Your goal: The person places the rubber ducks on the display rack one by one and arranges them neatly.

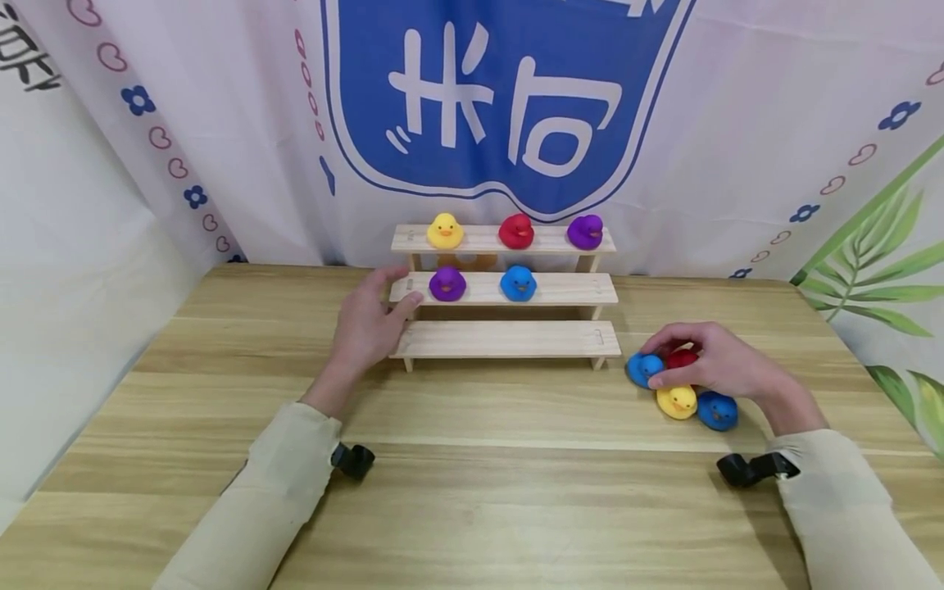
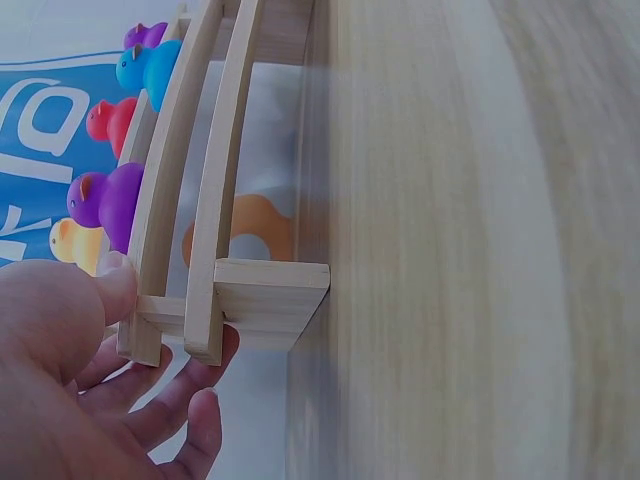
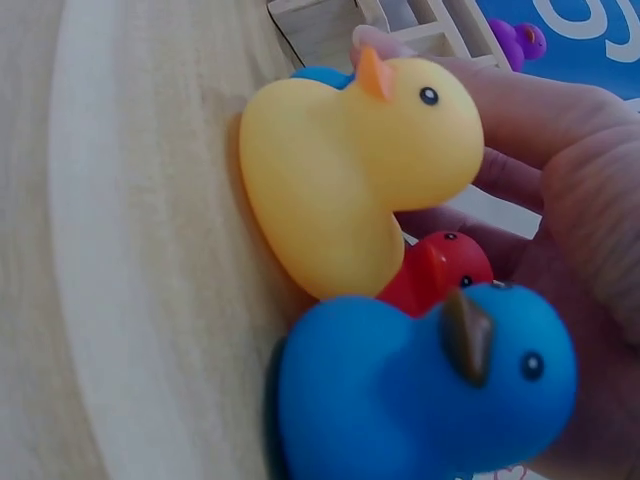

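"Left hand (image 1: pixel 369 324)?"
"Observed from here: fingers moderately spread, holding the stand (image 1: pixel 509 338) by its left edge."
"Right hand (image 1: pixel 711 360)?"
"Curled, pinching a blue duck (image 1: pixel 640 370) on the bench (image 1: pixel 479 524), near the stand's front right corner."

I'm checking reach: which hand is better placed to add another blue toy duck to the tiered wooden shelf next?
Likely the right hand: it is at the blue toy duck nearest the right end of the wooden shelf. The left hand is at the opposite end, far away.
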`<state>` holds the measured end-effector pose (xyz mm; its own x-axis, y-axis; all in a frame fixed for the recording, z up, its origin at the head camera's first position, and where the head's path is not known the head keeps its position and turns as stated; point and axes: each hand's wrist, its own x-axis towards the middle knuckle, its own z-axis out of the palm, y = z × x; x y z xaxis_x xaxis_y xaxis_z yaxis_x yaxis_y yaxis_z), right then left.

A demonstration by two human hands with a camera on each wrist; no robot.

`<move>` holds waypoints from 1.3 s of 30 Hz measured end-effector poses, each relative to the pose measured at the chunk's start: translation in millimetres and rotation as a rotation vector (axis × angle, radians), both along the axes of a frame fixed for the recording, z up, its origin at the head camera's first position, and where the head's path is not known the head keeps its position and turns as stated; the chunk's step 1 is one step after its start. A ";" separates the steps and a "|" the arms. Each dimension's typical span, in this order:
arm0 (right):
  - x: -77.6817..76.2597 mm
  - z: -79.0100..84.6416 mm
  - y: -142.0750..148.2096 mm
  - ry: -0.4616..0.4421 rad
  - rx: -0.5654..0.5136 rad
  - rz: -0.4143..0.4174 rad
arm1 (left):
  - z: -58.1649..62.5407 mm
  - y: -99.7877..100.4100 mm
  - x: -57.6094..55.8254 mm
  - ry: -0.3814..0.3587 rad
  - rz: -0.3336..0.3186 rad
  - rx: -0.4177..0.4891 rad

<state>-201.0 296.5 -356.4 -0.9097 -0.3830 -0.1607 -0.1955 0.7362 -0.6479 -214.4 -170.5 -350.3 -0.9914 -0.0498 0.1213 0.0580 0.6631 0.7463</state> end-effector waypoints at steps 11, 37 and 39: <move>0.8 -1.3 -3.5 -0.004 0.005 0.021 | 1.0 0.0 0.1 0.009 0.000 -0.012; 6.0 10.4 -17.7 0.228 -0.135 -0.126 | 2.8 0.6 3.3 0.006 0.006 -0.006; 6.1 11.1 -20.4 0.243 -0.151 -0.126 | 2.5 0.7 2.9 0.004 0.005 -0.007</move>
